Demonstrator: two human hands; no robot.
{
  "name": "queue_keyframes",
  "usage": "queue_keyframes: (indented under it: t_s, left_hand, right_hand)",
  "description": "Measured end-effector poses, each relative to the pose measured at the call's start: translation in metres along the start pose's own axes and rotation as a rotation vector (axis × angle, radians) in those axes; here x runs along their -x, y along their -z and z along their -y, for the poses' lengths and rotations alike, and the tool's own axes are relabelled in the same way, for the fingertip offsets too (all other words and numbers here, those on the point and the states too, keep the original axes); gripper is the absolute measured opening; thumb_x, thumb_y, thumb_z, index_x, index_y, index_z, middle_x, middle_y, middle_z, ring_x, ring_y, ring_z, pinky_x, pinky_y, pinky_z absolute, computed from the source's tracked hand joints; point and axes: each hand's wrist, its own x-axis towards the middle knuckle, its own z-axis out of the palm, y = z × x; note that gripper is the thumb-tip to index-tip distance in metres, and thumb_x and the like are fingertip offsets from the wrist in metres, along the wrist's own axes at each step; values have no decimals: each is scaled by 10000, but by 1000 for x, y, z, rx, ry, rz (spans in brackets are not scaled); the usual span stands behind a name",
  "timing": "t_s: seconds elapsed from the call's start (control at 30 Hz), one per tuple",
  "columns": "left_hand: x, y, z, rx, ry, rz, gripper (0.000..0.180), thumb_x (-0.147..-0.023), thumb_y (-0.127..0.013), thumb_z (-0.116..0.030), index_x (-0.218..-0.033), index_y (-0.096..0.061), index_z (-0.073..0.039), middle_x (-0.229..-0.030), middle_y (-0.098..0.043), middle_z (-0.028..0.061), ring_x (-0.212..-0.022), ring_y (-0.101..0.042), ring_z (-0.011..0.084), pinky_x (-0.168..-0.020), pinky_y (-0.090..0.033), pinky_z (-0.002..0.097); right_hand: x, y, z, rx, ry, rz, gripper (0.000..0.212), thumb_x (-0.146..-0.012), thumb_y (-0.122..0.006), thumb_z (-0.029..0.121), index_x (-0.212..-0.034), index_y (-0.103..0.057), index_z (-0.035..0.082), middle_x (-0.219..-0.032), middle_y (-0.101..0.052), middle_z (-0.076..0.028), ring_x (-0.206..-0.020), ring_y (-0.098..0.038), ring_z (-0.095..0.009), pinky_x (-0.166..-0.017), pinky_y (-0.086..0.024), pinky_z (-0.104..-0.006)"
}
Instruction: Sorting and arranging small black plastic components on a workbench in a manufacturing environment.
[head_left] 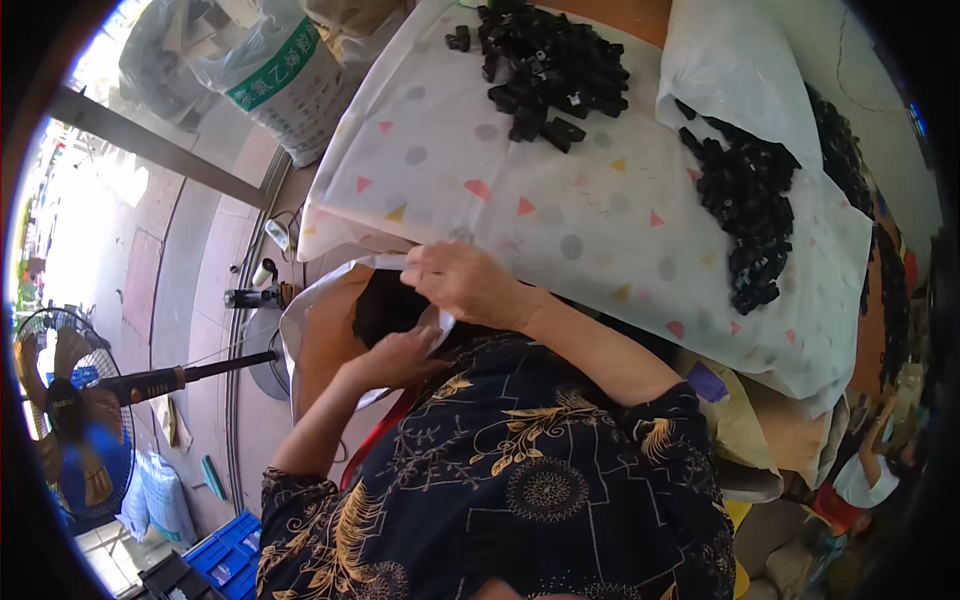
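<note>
A table under pale patterned cloth stretches before me, an open, brown-lined sack below its near edge, towards the left. 2 heaps of black parts lie on the cloth. My right hand pinches the sack's white rim; my left hand is at it, grip unclear.

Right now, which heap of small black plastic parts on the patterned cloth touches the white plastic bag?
The right heap, at the mouth of the bag; the left heap lies well apart.
</note>
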Motion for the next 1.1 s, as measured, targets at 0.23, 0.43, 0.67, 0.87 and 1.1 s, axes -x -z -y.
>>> queue_keyframes:
  t_s: [0.23,0.43,0.67,0.87,1.1]
  left_hand:
    - [-76,137,11,414,-490,-727,417,-970,-616,-277,-1306,-532,-45,-1148,-640,134,-1041,-639,272,-898,-504,347]
    - [-208,260,37,400,-179,-1360,580,-947,-597,-450,-1362,-511,-54,-1327,-538,228,-1211,-539,361,-1002,-442,412]
    - [-285,340,44,412,-201,-1467,601,-958,-502,-543,-1330,-560,-75,-1332,-553,225,-1226,-538,358,-1047,-399,426]
    - [-304,379,42,408,-321,-1261,568,-977,-464,-534,-1321,-566,-94,-1266,-607,188,-1166,-579,355,-1025,-403,410]
    - [-324,389,19,102,-488,-1087,537,-996,-454,-508,-1325,-580,-103,-1288,-612,148,-1272,-514,307,-1072,-371,398]
  right_hand:
    - [50,103,-65,345,-478,-426,318,-854,-660,8,-1167,-605,17,-1199,-549,-171,-1019,-585,-331,-884,-493,-394]
    - [101,134,-144,437,-758,-527,427,-961,-615,165,-1328,-480,-7,-1290,-499,-230,-1213,-482,-385,-1028,-417,-417]
    - [64,152,-207,374,-821,-628,579,-982,-587,381,-1369,-451,-27,-1352,-488,-233,-1249,-472,-391,-1077,-369,-434]
    - [32,169,-257,230,-963,-672,690,-983,-545,487,-1429,-415,-24,-1434,-464,-233,-1324,-447,-368,-1120,-332,-409]
    - [17,185,-300,212,-857,-433,565,-945,-603,479,-1351,-567,88,-1345,-562,-174,-1269,-515,-348,-1063,-398,-388]
